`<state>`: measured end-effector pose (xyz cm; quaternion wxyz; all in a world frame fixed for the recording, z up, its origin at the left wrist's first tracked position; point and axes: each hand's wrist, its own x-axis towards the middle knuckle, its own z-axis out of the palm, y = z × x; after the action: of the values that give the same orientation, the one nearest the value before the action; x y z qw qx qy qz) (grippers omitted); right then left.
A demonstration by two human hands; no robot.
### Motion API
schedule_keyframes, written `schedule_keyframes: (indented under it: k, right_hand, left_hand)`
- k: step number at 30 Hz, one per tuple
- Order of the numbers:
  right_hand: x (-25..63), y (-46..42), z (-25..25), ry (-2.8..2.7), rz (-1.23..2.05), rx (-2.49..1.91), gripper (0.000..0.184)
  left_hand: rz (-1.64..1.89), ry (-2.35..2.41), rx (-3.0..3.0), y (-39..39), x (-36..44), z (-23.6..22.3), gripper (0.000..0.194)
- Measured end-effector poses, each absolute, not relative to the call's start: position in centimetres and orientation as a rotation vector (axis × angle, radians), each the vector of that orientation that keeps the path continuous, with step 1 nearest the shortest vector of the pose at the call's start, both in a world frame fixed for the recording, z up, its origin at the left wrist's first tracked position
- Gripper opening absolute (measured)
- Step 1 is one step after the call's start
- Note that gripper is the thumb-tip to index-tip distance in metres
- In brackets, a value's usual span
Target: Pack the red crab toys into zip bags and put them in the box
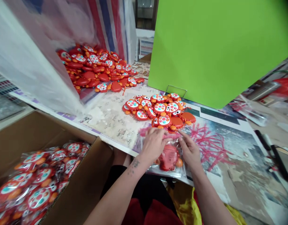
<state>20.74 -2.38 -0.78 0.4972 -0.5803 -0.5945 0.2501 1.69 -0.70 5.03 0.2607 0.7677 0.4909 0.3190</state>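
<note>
A red crab-shaped toy [169, 157] with orange feet lies back up inside a clear plastic bag [175, 172] at the table's front edge. My left hand [154, 143] is closed at the bag's upper left, its fingers curled on the plastic near the top edge. At the upper right of the bag, my right hand [190, 150] pinches the plastic between thumb and fingers. Just beyond both hands sits a pile of loose toys [160, 107] with white bellies and coloured dots.
A cardboard box [85, 175] at the lower left holds several bagged toys [39, 198]. Behind it, a large striped sack [108, 28] spills more loose toys [92, 70]. A green board [214, 47] stands at the back. Pink ties [211, 145] lie to the right.
</note>
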Motion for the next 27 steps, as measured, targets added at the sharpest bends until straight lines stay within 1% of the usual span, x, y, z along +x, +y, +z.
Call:
schedule_keyframes:
  k: [2, 3, 4, 5, 6, 8, 10, 14, 17, 20, 24, 27]
  right_hand:
    - [20.8, -2.4, -0.7, -1.345, 0.716, -1.375, 0.048]
    - [20.8, -2.3, -0.7, -1.304, 0.773, -1.361, 0.048]
    - [20.8, -2.3, -0.8, -1.280, 0.808, -1.347, 0.048]
    - [20.8, -2.2, -0.9, -1.270, 0.827, -1.336, 0.048]
    - [20.8, -2.2, -1.0, -1.272, 0.829, -1.333, 0.047]
    - [20.9, -2.1, -1.3, -1.305, 0.795, -1.351, 0.046]
    - [21.0, -2.2, -1.2, -1.355, 0.683, -1.387, 0.044]
    - [20.5, -2.3, 0.6, -1.564, 0.298, -1.409, 0.036]
    - [18.9, -1.8, 2.5, -1.811, 0.177, -1.315, 0.029]
    - [16.7, -0.8, 3.4, -2.056, 0.148, -1.232, 0.034]
    - [14.6, 0.2, 3.3, -2.309, 0.025, -1.292, 0.043]
    - [14.0, 0.3, 3.2, -2.445, -0.083, -1.301, 0.045]
  left_hand:
    - [1.084, 1.397, 1.827, -0.7, 1.2, 3.7, 0.036]
    - [1.134, 1.389, 1.686, -0.6, 1.0, 2.8, 0.047]
    - [1.136, 1.349, 1.558, -0.5, 0.9, 1.9, 0.054]
    - [1.105, 1.292, 1.455, -0.3, 0.7, 1.0, 0.054]
    - [1.056, 1.230, 1.379, -0.1, 0.6, 0.2, 0.048]
    - [0.974, 1.141, 1.278, 0.2, 0.5, -0.9, 0.028]
    - [0.948, 1.107, 1.195, 0.3, 0.4, -1.2, 0.019]
    - [0.971, 1.021, 1.129, 0.2, -0.1, -1.2, 0.018]
    - [0.977, 0.906, 1.135, 0.2, -0.5, -1.6, 0.021]
    - [1.007, 0.887, 1.220, 0.2, -0.6, -1.9, 0.027]
    - [1.037, 1.010, 1.456, 0.0, -0.6, -1.7, 0.028]
    - [1.024, 1.069, 1.540, -0.3, -0.6, -1.1, 0.028]
